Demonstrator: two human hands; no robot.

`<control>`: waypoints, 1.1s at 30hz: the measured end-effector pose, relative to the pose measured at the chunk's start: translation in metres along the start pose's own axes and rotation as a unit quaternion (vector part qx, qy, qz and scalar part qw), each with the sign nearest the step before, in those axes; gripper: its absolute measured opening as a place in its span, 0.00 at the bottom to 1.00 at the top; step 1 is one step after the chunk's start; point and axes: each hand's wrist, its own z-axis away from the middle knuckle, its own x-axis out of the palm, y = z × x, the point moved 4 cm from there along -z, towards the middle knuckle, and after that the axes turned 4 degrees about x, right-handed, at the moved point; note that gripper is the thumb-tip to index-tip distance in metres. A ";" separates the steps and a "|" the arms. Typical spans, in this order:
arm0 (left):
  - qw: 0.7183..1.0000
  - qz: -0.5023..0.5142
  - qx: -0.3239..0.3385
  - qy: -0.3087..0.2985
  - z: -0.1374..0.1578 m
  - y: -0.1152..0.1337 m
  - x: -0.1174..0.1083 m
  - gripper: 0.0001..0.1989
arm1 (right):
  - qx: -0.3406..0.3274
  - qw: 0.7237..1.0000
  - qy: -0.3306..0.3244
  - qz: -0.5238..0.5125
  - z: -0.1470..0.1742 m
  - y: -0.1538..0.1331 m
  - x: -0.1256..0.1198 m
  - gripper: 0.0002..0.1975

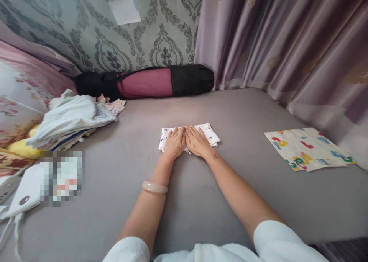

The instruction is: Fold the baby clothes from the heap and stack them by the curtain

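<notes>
A white cloth with small dark and tan prints [207,131] lies folded flat on the grey sheet in front of me. My left hand [174,143] rests flat on its left half, fingers stretched out. Beside it, my right hand [197,141] presses flat on the middle of the same cloth, with its fingers extended too. The two hands touch or nearly touch at the thumbs and index fingers. They cover the cloth's near middle part, and its left and right ends show past them.
Off to the right lies a folded cream cloth with colourful prints [309,149]. A stack of folded clothes [77,114] sits at the left, near a white power bank [30,189] with cables. A long black and maroon bag [145,82] lies along the wall.
</notes>
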 end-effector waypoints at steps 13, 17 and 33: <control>0.997 -0.030 -0.035 0.057 0.009 -0.008 0.003 0.23 | -0.015 1.000 0.017 0.004 0.006 -0.017 0.005 0.27; 0.997 -0.029 -0.041 0.053 0.006 -0.009 0.004 0.23 | -0.021 0.999 -0.013 -0.034 0.001 -0.013 0.005 0.27; 0.940 0.143 -0.309 -0.024 0.013 -0.085 -0.048 0.12 | 0.316 0.945 -0.030 -0.083 0.000 0.112 -0.041 0.19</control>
